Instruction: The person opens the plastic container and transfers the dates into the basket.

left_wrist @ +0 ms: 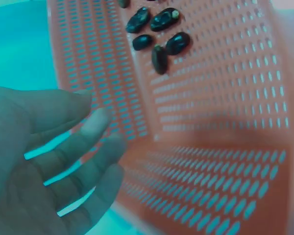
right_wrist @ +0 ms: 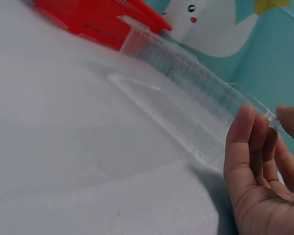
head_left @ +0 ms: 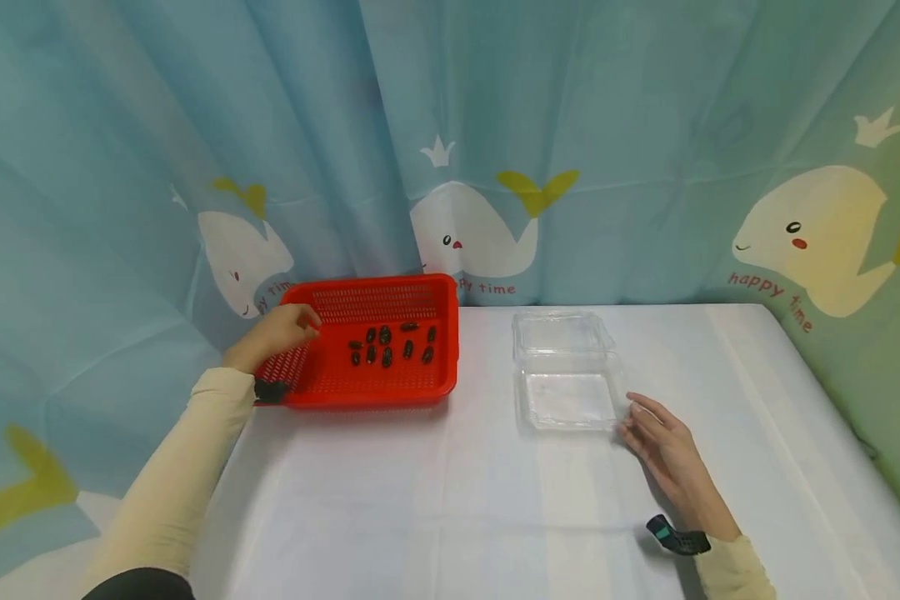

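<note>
A red perforated basket (head_left: 367,392) sits at the table's back left and holds several dark dates (head_left: 385,335). My left hand (head_left: 281,329) hovers over the basket's left end with its fingers straight and spread, holding nothing; the left wrist view shows the fingers (left_wrist: 88,147) above the basket floor (left_wrist: 210,122), with the dates (left_wrist: 159,34) farther in. A clear plastic clamshell box (head_left: 567,371) lies open in the middle. My right hand (head_left: 663,446) rests on the table at the box's front right corner, fingertips (right_wrist: 247,122) against its rim (right_wrist: 196,78).
A white cloth covers the table (head_left: 450,500). A blue curtain with whale prints (head_left: 480,167) hangs close behind the table. The table's right edge (head_left: 832,417) runs diagonally at the right.
</note>
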Tool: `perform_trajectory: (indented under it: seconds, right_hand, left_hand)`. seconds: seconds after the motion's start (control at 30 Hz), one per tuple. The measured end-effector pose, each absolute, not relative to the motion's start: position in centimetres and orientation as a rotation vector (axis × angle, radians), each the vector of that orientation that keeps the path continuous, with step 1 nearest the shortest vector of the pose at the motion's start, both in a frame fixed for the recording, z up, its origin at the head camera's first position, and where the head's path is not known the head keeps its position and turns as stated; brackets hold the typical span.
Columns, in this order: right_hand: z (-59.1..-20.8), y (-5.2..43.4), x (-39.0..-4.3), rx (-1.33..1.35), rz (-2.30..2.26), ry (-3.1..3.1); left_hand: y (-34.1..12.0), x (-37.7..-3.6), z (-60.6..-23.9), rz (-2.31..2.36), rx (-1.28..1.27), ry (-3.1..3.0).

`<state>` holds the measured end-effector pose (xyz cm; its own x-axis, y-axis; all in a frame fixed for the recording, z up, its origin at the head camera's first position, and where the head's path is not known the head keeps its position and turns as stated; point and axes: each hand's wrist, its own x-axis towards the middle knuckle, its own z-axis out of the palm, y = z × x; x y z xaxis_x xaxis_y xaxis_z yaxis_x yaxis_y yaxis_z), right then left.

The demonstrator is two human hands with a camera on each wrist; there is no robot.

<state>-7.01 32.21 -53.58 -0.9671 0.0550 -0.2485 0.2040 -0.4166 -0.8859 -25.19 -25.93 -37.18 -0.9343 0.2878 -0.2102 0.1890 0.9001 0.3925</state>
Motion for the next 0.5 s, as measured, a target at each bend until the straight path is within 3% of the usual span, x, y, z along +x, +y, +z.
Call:
perform_trajectory:
  seconds: [0.3, 0.5]
  right_hand:
    - [-53.0, 37.1, -6.0, 0.203, -2.475, 1.791]
    - [-50.5, 42.5, -4.4, 0.069, -2.544, 1.831]
  left_hand:
    - [-27.3, -21.6, -34.3, 0.223, 0.508, 3.032]
    - [-28.6, -18.7, -34.7, 0.048, 0.792, 3.363]
